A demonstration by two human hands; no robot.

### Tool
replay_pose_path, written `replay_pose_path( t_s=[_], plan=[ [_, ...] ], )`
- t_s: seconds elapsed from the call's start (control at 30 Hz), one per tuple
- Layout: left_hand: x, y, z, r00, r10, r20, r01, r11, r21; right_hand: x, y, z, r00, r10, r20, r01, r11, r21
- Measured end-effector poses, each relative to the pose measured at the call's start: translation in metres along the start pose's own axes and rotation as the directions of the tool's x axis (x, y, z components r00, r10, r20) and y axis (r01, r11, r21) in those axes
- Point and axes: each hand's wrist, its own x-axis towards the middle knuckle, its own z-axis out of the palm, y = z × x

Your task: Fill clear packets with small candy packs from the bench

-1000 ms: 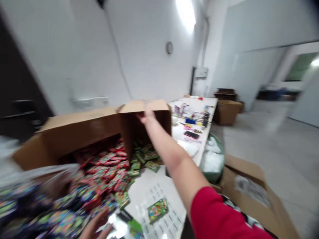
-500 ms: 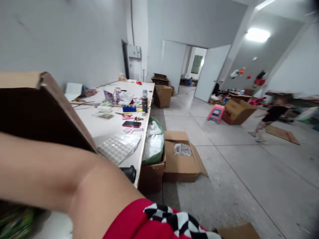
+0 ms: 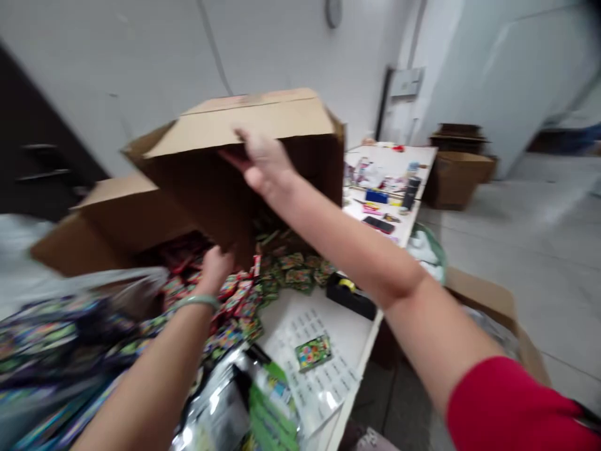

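A large cardboard box (image 3: 244, 122) lies tilted on the worktable, its open side facing me and its inside dark. My right hand (image 3: 267, 160) grips the upper edge, thumb and fingers at the flap. Lower down, my left hand (image 3: 216, 266) holds the box's near bottom edge; its fingertips are partly hidden. Small red packets (image 3: 237, 297) and green packets (image 3: 295, 272) lie heaped at the mouth of the box. One green packet (image 3: 313, 352) rests by itself on a printed sheet (image 3: 335, 379). Motion blurs both hands a little.
Another open carton (image 3: 126, 210) stands behind on the left. Dark printed packs (image 3: 47, 338) and plastic pouches (image 3: 225, 407) fill the near left. A black tape dispenser (image 3: 350, 297) sits by the table edge. Cartons (image 3: 457, 175) stand on the floor beyond.
The view has swung left from the room to the worktable. Both hands are now visible at the box, which was only partly in view at the left before.
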Motion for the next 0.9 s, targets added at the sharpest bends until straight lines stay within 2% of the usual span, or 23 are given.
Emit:
replay_pose_path(
  t_s=[0.03,0.1,0.27,0.47,0.6,0.77,0.9],
  plan=[
    [0.001,-0.007,-0.013,0.999,-0.033,-0.031,0.034,0.999,0.016,-0.004,-0.005,0.012,0.998,0.058,0.002,-0.058,0.998,0.023],
    [-0.001,-0.012,-0.027,0.996,-0.051,-0.067,0.052,0.998,0.020,-0.014,-0.022,0.023,0.993,0.120,-0.011,-0.119,0.992,0.030],
    [-0.024,0.002,-0.039,0.989,0.015,-0.144,-0.019,0.999,-0.028,-0.049,-0.065,0.035,0.993,0.111,0.047,-0.113,0.992,0.059],
    [-0.065,0.011,-0.072,0.967,0.066,-0.246,-0.078,0.996,-0.037,-0.101,-0.092,0.070,0.989,0.080,0.122,-0.092,0.990,0.102],
    [-0.083,0.018,-0.096,0.944,0.099,-0.316,-0.106,0.994,-0.002,-0.123,-0.104,0.088,0.983,0.053,0.176,-0.067,0.995,0.076],
    [-0.097,0.027,-0.114,0.905,0.125,-0.407,-0.116,0.992,0.047,-0.146,-0.111,0.095,0.968,0.041,0.248,-0.068,0.992,0.102],
    [-0.105,0.021,-0.124,0.855,0.103,-0.508,-0.066,0.994,0.090,-0.167,-0.117,0.090,0.944,0.077,0.319,-0.107,0.991,0.078]
  ],
)
